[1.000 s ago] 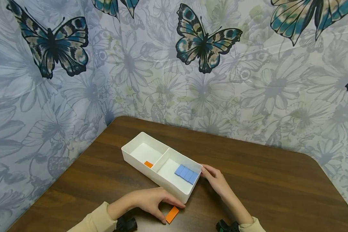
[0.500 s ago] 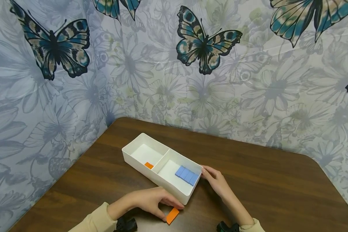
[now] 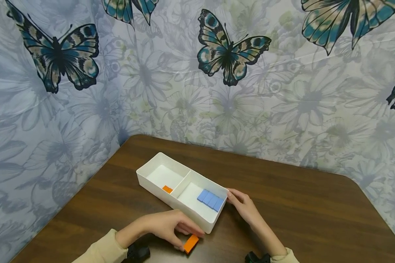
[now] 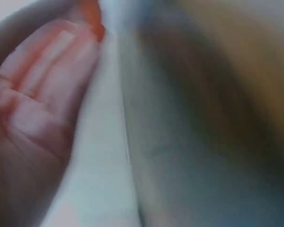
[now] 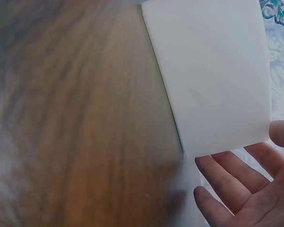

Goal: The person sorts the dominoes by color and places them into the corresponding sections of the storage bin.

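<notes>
A white two-section box [image 3: 171, 164] stands at an angle on the table. My left hand [image 3: 166, 226] pinches an orange tile [image 3: 191, 244] between thumb and fingers, just in front of the box's near corner. The tile looks slightly tilted, and the left wrist view, strongly blurred, shows only an orange bit [image 4: 92, 21] by the fingers. My right hand [image 3: 245, 206] touches the box's right far corner with its thumb and extended fingers, beside the white end wall [image 5: 213, 80]. Blue tiles [image 3: 210, 199] lie in a row in the right section; orange pieces [image 3: 167, 189] lie in the left section against the divider.
The brown wooden table [image 3: 299, 215] extends around the box to a rounded back edge. Behind it hangs a cloth with butterflies [image 3: 230, 54] and flowers. A dark wrist device [image 3: 136, 252] sits under the left wrist, another dark device [image 3: 257, 257] by the right.
The left thumb and fingers have closed in on the orange tile, which now sits tilted and slightly further left. The right hand stays at the box corner. The head view has shifted slightly.
</notes>
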Available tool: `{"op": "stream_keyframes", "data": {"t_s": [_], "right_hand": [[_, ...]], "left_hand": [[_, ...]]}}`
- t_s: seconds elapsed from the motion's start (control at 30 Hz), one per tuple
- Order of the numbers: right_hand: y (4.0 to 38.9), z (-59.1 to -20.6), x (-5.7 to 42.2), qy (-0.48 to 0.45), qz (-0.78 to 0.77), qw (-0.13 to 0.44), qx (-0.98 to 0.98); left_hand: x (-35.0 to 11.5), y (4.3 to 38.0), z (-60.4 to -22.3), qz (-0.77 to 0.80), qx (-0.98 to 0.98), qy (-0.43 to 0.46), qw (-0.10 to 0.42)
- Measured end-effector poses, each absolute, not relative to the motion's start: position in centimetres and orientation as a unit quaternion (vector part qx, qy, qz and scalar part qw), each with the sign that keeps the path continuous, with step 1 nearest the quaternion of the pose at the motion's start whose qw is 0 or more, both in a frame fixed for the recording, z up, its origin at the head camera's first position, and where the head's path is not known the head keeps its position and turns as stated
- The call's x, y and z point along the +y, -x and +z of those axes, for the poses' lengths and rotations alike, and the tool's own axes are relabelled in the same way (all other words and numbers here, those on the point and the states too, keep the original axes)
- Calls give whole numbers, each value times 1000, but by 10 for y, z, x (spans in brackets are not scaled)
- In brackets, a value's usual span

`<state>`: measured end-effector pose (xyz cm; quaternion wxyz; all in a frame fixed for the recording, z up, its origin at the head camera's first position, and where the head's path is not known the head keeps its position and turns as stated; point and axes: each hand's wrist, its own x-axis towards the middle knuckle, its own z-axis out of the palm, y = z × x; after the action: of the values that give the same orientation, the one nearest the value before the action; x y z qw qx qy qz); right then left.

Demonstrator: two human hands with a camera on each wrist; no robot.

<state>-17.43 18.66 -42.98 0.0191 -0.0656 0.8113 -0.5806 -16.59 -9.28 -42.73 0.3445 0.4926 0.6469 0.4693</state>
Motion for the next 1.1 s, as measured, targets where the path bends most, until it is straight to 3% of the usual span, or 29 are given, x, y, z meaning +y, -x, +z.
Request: {"op": "stream_keyframes", "data": {"t_s": [0.17,0.37,0.7,0.87,1.1], "right_hand": [[175,-430,186,64,-577,20,814],[177,-431,187,59,-580,22,812],[178,-434,187,67,-576,23,814],[176,-435,187,76,-567,21,820],[174,-434,187,76,-574,21,815]], "left_hand": [[-114,176,-408,526,599,-479,368],[-145,199,-385,562,577,-491,332],[-217,277,-367,562,630,-448,295],[-230,309,-371,543,649,-416,333],[-217,328,-377,510,675,-363,391]]}}
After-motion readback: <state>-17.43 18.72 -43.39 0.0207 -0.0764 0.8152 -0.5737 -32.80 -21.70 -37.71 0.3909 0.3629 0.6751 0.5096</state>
